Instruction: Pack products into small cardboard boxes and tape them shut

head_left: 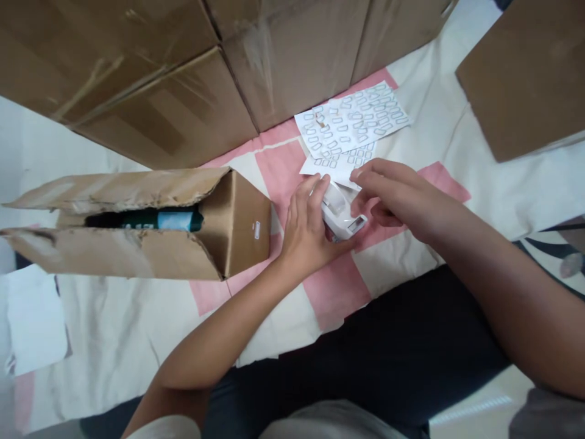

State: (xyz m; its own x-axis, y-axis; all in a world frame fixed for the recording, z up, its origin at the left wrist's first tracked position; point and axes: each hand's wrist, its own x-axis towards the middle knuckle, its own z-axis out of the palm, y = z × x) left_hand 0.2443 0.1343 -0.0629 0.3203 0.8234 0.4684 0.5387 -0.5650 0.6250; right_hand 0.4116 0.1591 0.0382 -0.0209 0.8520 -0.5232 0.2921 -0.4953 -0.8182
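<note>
My left hand [307, 228] is wrapped around a white tape dispenser [337, 204], gripping it by its left side and near edge. The dispenser rests low over the cloth, its cutting end turned toward me. Just to its right is my right hand [388, 192], with bent fingers held apart close to the dispenser. Whether a fingertip touches it I cannot tell. Beyond both hands lie white sheets of small outlined labels [351, 119], one overlapping another.
Left of my hands lies a long cardboard box [249, 225] with parted flaps and a dark green item [141, 219] inside. Large taped cartons [292, 61] stand along the back. Another brown box [530, 79] is at upper right. A white piece [36, 320] lies far left on the pink-and-white cloth [402, 250].
</note>
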